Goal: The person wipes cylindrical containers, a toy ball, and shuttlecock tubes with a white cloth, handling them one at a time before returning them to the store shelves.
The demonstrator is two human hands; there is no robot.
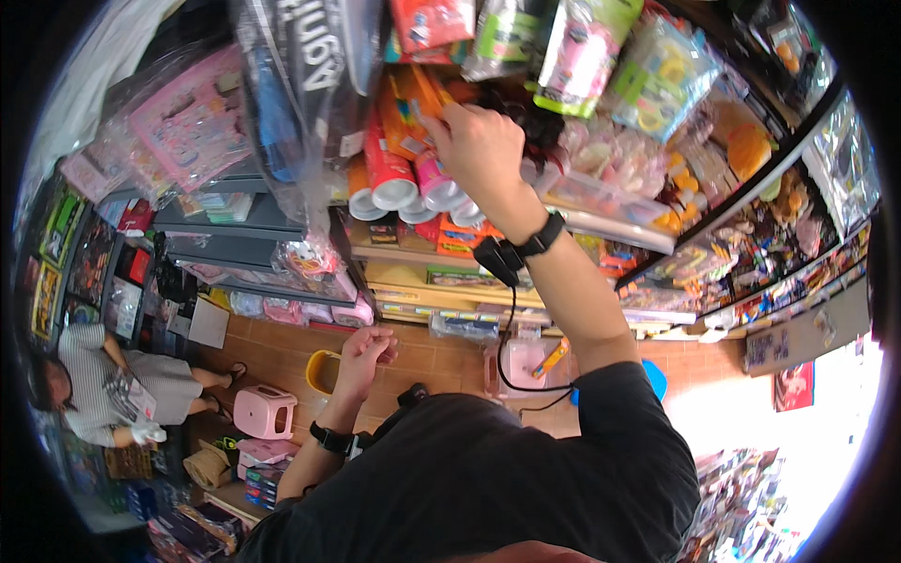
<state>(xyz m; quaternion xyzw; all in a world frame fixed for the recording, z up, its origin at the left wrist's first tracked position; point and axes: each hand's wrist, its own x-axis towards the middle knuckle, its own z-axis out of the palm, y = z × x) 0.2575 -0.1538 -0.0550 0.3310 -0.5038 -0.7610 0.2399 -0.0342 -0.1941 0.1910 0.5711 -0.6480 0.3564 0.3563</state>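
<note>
My right hand [479, 150] reaches up into a packed shelf. Its fingers are curled closed at the edge of an orange packet [402, 117], which they appear to pinch; the fingertips are partly hidden. Just below lie several tube-shaped packs with pale round ends, among them a red tube [387, 169] and a pink tube [436, 180]. My left hand [366, 358] hangs low over the floor, away from the shelf, its fingers loosely bent and slightly apart with nothing visible in them. Both wrists wear black bands, and a cable runs from the right one.
Bagged goods [587, 56] hang above the shelf, beside a large dark plastic-wrapped package [314, 84]. A clear bin [601, 202] stands right of my hand. A pink stool [265, 411] and a yellow bucket [324, 372] are on the floor. Another person [141, 375] is at the left.
</note>
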